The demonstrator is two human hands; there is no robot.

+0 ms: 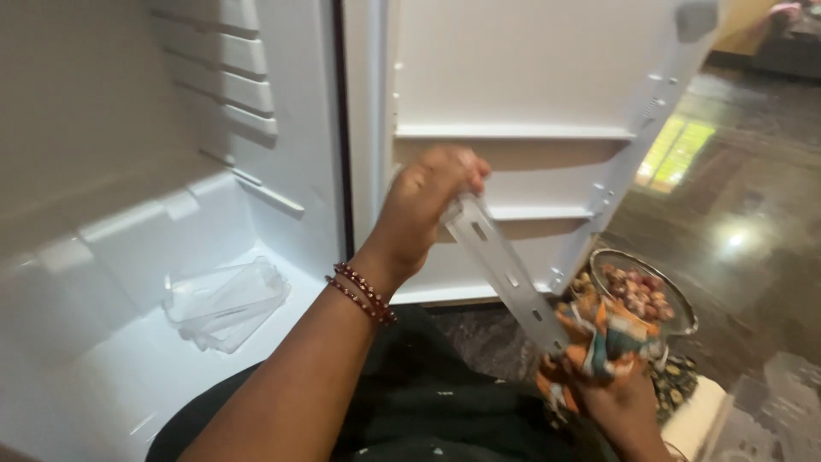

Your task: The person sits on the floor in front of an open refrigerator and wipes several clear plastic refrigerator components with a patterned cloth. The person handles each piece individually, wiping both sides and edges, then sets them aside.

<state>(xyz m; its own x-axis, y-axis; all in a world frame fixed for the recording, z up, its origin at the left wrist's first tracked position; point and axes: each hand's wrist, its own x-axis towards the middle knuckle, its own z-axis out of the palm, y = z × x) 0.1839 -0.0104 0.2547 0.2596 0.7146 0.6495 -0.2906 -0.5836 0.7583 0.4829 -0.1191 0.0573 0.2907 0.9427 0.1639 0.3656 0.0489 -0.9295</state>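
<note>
While the left hand [428, 205] pinches the top of one long white plastic slotted rail [505, 274] and the right hand [616, 398] clamps one orange patterned cloth [599, 342] round its lower end, the rail, held before the open fridge door [513, 103], could slip or flex and knock the one steel bowl of reddish onions [641, 291]. Two clear plastic trays [227, 299] lie on the fridge floor; two beaded bangles [363, 293] circle the left wrist.

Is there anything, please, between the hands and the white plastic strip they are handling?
Nothing separates the left hand from the white plastic strip; it grips the upper end bare. The right hand meets the lower end through a colourful cloth.
</note>
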